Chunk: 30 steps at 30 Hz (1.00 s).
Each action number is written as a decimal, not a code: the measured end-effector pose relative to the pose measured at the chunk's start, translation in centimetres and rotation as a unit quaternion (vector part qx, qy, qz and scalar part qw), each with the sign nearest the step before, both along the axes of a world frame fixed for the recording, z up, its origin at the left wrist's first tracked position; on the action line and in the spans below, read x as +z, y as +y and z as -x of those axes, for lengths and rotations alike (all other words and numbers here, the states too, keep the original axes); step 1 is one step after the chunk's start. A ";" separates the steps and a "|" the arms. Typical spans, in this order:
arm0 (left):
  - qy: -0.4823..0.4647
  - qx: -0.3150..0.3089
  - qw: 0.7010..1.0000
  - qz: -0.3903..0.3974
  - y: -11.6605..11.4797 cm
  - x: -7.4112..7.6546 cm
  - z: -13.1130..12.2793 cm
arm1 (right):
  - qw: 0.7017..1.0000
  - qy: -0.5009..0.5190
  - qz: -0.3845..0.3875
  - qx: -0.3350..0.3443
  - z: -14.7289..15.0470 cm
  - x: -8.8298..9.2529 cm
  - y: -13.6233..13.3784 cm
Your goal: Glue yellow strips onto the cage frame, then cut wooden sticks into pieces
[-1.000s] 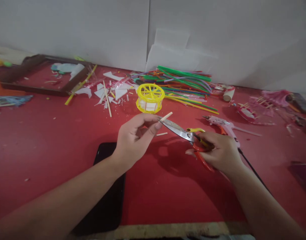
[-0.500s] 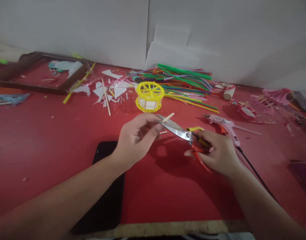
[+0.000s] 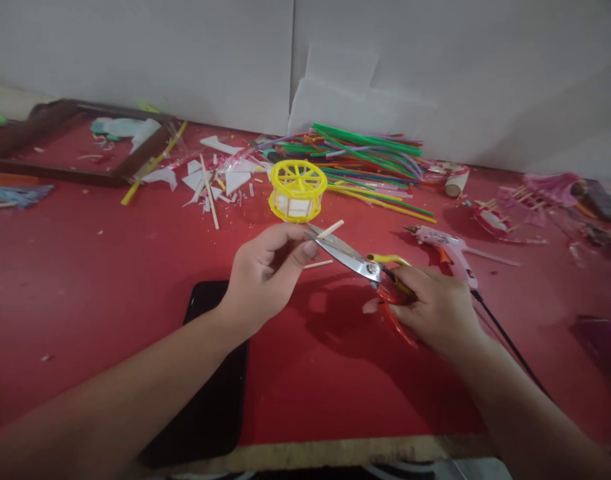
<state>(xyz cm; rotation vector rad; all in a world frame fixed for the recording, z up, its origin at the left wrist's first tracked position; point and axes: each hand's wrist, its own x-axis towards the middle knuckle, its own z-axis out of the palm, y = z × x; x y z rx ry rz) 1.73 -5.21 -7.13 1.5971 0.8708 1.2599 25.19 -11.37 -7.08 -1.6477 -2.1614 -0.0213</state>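
Nearest my view, a flat black rectangular device [image 3: 218, 393] lies on the smooth red table top [image 3: 360, 400], partly beneath the left forearm [image 3: 130, 383]. I judge it is parked there because neither hand uses it.

The right hand [image 3: 438, 307] is wrapped around the handles of the steel-bladed shears with red and yellow handles [image 3: 348, 258]. The handles stand apart in the grip. I read the blades as slightly parted, though I cannot tell the exact gap. The blades point toward the left hand [image 3: 265, 273].

The left hand pinches a short, pale, wood-coloured stick [image 3: 332, 229] between thumb and fingers, raised above the table. The stick lies across the blades near their tips, its free end projecting past them. I judge that gripping close to the blades steadies the stick. A second pale piece of stick [image 3: 319, 265] rests on the table, just beside the left thumb in my view.

To the right lies a pink glue gun with an orange trigger [image 3: 450, 249], probably for easy reach. Beyond the hands stands a yellow drum-shaped frame with a spoked top [image 3: 298, 179], upright and untouched, presumably kept away from the blades. Farther back, angular white scraps [image 3: 238, 180] adjoin a multicoloured bundle of thin rods [image 3: 368, 155].
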 end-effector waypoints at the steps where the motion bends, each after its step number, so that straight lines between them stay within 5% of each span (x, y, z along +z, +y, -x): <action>1: 0.001 0.001 1.000 -0.003 0.0 0.0 0.0 | 1.000 0.003 -0.004 0.002 0.1 0.0 -0.1; 13: 0.096 0.000 0.988 -0.119 -0.5 0.4 0.2 | 0.998 0.022 -0.063 -0.003 0.5 -0.6 0.2; 30: 0.076 -0.012 0.990 -0.121 -0.4 -0.1 0.1 | 0.994 -0.027 -0.102 -0.004 0.9 0.1 0.0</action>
